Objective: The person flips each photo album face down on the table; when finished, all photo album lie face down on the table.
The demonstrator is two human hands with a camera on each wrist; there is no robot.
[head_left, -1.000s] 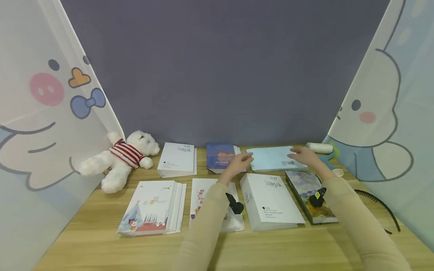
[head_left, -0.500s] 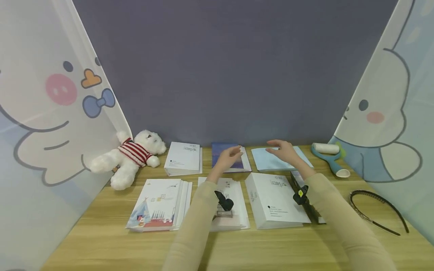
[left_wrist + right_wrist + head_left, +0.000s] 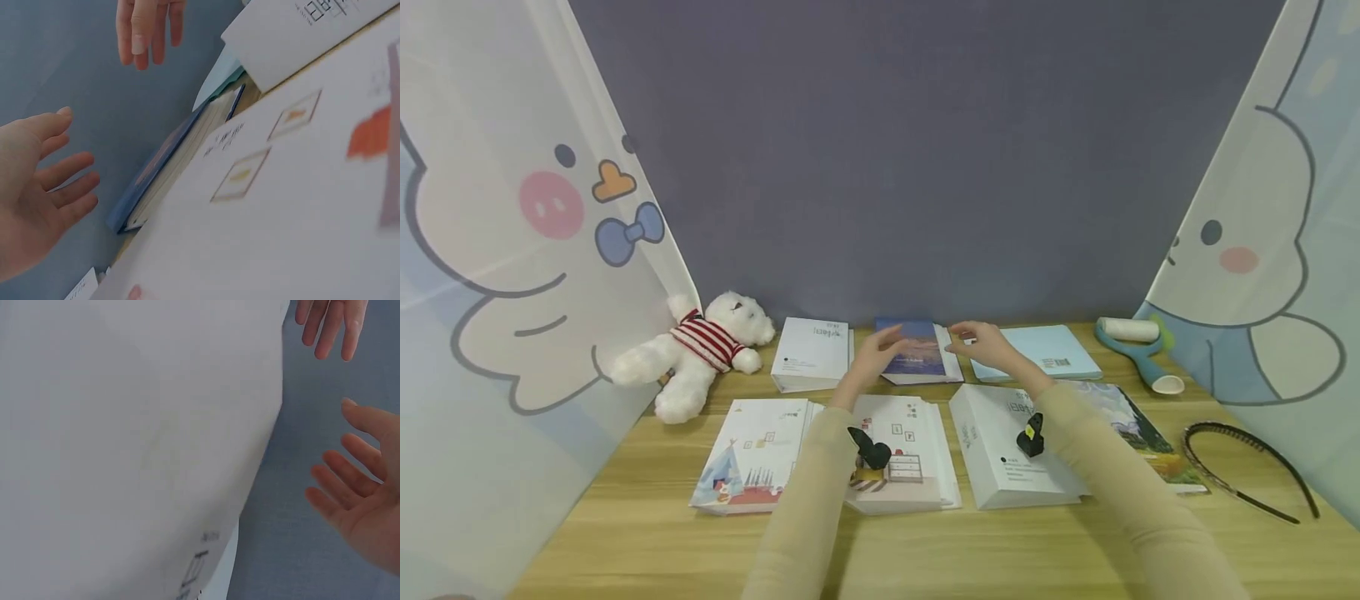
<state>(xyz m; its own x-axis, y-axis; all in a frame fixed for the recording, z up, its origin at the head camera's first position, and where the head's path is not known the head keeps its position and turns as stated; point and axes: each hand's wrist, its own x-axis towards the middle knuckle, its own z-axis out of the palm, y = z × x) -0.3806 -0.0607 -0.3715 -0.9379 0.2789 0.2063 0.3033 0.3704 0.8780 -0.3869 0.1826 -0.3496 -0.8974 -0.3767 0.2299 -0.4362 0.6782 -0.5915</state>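
hands (image 3: 925,348) shifted over blue book (image 3: 916,350)

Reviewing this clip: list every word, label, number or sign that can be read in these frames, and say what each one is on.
No text can be quoted; every mark is too small or blurred.
White book at back left: dark title marks, unreadable.
White book at front right: large title characters and small print, unreadable.
Light blue book: barcode, digits too small.
Dark blue book: faint cover line, blurred.
Illustrated books at the front: pictures only, small marks illegible.
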